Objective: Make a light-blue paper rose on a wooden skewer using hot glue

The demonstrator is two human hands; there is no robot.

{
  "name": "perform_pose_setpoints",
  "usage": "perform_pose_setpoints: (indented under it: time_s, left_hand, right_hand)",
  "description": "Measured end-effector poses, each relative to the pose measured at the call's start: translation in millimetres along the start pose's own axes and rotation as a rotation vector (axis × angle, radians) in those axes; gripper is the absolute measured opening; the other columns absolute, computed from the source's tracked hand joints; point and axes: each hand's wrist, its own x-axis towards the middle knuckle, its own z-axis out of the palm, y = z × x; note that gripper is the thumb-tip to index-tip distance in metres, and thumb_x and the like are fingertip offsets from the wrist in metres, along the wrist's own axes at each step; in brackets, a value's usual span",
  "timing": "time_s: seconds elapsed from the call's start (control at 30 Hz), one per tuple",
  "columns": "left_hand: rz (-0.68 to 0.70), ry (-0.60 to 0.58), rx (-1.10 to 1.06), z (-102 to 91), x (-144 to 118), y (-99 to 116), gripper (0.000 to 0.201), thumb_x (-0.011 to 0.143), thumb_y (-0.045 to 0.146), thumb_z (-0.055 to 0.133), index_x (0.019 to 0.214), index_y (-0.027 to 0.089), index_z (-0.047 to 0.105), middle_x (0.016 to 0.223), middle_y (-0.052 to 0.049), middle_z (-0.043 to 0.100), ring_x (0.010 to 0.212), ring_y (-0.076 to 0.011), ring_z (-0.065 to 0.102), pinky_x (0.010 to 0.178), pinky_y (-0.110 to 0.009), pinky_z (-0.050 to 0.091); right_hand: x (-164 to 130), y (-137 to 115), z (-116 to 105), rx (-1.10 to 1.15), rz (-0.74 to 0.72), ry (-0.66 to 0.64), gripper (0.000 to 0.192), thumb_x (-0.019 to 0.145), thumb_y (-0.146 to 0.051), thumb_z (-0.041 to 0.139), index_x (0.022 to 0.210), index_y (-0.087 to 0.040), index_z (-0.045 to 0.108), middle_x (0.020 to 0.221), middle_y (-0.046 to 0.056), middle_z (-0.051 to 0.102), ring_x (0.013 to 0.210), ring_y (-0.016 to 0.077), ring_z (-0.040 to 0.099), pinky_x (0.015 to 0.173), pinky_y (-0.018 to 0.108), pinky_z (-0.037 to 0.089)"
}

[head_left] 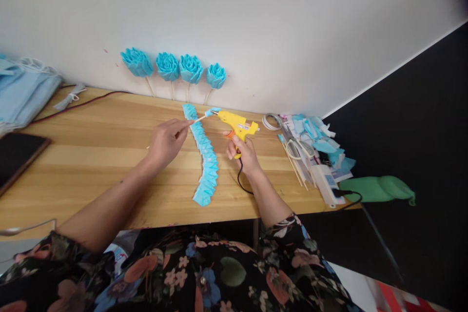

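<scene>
My left hand (168,141) pinches a thin wooden stick (199,119) whose far end is wrapped in a bit of blue material (212,111). In my right hand (242,152) is a yellow glue gun (237,124), fingers wrapped round its grip near the orange trigger. The gun's metal nozzle is at the stick's blue end; whether they touch I cannot tell. Below the stick, a long pleated blue strip (206,165) lies on the wooden table (124,156). Several blue flowers (190,69) on sticks lean against the wall behind.
On the right are a tape roll (272,122), scissors (299,147), loose sticks (295,168), blue scraps (321,134), a white power strip (326,185) and a green bag (376,189). A phone (20,156) and stacked blue sheets (27,90) lie left. The gun's black cord (240,180) trails toward me.
</scene>
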Motion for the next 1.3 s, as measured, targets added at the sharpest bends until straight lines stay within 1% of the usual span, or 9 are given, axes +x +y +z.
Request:
perform_pose_setpoints:
  time_s: [0.27,0.37,0.53,0.63,0.73,0.9,1.0,1.1,1.3]
  left_hand:
    - [-0.002,0.015,-0.037,0.1,0.0,0.2,0.032,0.098,0.021,0.057,0.109,0.024,0.087,0.092,-0.009,0.083,0.087,-0.0262,0.078,0.081,-0.039,0.06]
    - [-0.02,0.031,-0.062,0.8,0.1,-0.2,0.03,0.098,0.022,0.059,0.108,0.024,0.087,0.092,-0.008,0.084,0.088,-0.0261,0.079,0.082,-0.038,0.061]
    - [-0.021,0.046,-0.066,1.0,-0.1,0.5,0.03,0.098,0.024,0.059,0.111,0.024,0.087,0.096,-0.008,0.085,0.091,-0.0258,0.08,0.084,-0.037,0.061]
    - [0.003,0.048,-0.055,1.1,-0.7,0.8,0.032,0.1,0.025,0.057,0.111,0.024,0.087,0.099,-0.008,0.085,0.091,-0.0249,0.08,0.083,-0.035,0.061]
    - [0.021,0.052,-0.059,1.7,-1.2,0.2,0.032,0.1,0.026,0.056,0.11,0.025,0.086,0.1,-0.007,0.085,0.09,-0.0238,0.08,0.08,-0.033,0.06]
    - [0.016,0.038,-0.047,1.8,-1.6,-0.2,0.032,0.101,0.026,0.056,0.113,0.026,0.086,0.098,-0.007,0.085,0.09,-0.0236,0.079,0.083,-0.034,0.059]
    - [0.02,0.039,-0.039,1.0,-1.6,1.1,0.032,0.101,0.027,0.056,0.112,0.024,0.086,0.1,-0.008,0.085,0.089,-0.024,0.079,0.08,-0.034,0.059]
    - [0.029,0.043,-0.039,0.2,-1.4,2.3,0.032,0.101,0.026,0.055,0.109,0.023,0.086,0.097,-0.008,0.084,0.086,-0.0239,0.078,0.077,-0.034,0.057]
    - [0.01,0.043,-0.022,0.2,-1.2,2.7,0.031,0.1,0.023,0.056,0.107,0.025,0.086,0.093,-0.006,0.083,0.084,-0.0228,0.076,0.076,-0.033,0.057]
  right_hand:
    - [-0.6,-1.0,1.2,0.015,0.004,-0.035,0.053,0.078,-0.067,0.082,0.096,-0.017,0.077,0.048,-0.009,0.047,0.044,0.01,0.047,0.051,0.028,0.035]
    - [0.4,-0.2,1.0,0.022,0.006,-0.03,0.053,0.077,-0.066,0.083,0.096,-0.017,0.077,0.047,-0.01,0.047,0.043,0.0094,0.045,0.051,0.028,0.035]
    - [1.4,1.1,0.9,0.007,0.017,-0.025,0.055,0.079,-0.067,0.081,0.1,-0.016,0.078,0.047,-0.01,0.045,0.044,0.0089,0.042,0.051,0.029,0.036]
    - [1.1,0.6,1.4,0.012,0.013,-0.029,0.056,0.078,-0.067,0.081,0.101,-0.016,0.079,0.047,-0.01,0.045,0.044,0.0091,0.042,0.052,0.029,0.036]
    - [0.7,0.3,1.9,0.032,0.008,-0.025,0.055,0.077,-0.066,0.083,0.099,-0.016,0.079,0.047,-0.01,0.046,0.043,0.0091,0.043,0.051,0.028,0.036]
    - [0.9,1.2,1.6,0.055,-0.009,-0.014,0.053,0.077,-0.066,0.084,0.096,-0.017,0.08,0.047,-0.009,0.048,0.043,0.0092,0.045,0.052,0.028,0.036]
    - [1.1,1.0,1.5,0.042,-0.005,-0.014,0.054,0.077,-0.067,0.083,0.099,-0.017,0.08,0.047,-0.009,0.047,0.043,0.0093,0.044,0.052,0.029,0.037]
    - [0.7,-0.5,2.3,0.027,-0.001,-0.018,0.056,0.077,-0.068,0.082,0.1,-0.017,0.081,0.047,-0.009,0.047,0.043,0.0092,0.044,0.052,0.029,0.037]
    - [0.4,-2.9,3.9,0.005,0.009,-0.009,0.056,0.077,-0.067,0.082,0.102,-0.017,0.081,0.046,-0.01,0.045,0.044,0.0094,0.044,0.052,0.029,0.037]
